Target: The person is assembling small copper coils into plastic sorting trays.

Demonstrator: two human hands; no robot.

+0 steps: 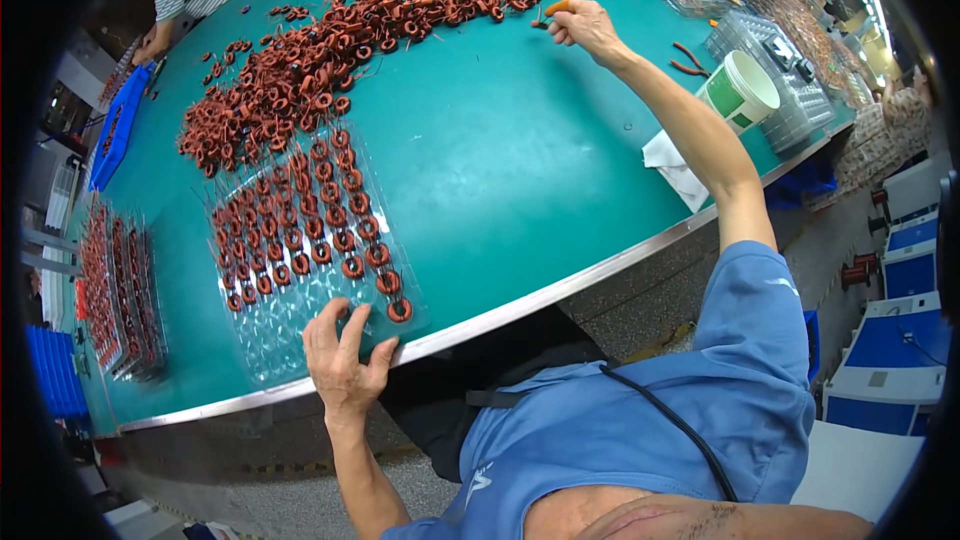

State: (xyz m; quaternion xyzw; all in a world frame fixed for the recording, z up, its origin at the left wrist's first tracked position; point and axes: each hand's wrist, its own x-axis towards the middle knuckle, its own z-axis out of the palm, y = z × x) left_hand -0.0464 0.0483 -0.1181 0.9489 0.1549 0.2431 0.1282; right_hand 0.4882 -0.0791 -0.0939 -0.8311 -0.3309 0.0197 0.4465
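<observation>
The left hand [345,358] is loosely spread with nothing I can see in it, fingertips over the near end of the clear tray [268,345], though I can't tell whether they touch. That tray lies just ahead and to its left on the green counter [490,150], long side running roughly away from the near edge, copper-coloured rings [345,240] filling its far part. Well apart, the right hand [590,32] is closed round an orange-handled tool [559,7] by the right tip of the ring pile [370,30], which slants leftward toward the tray.

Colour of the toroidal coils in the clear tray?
Reddish-brown toroidal coils, best seen in the head view.
</observation>
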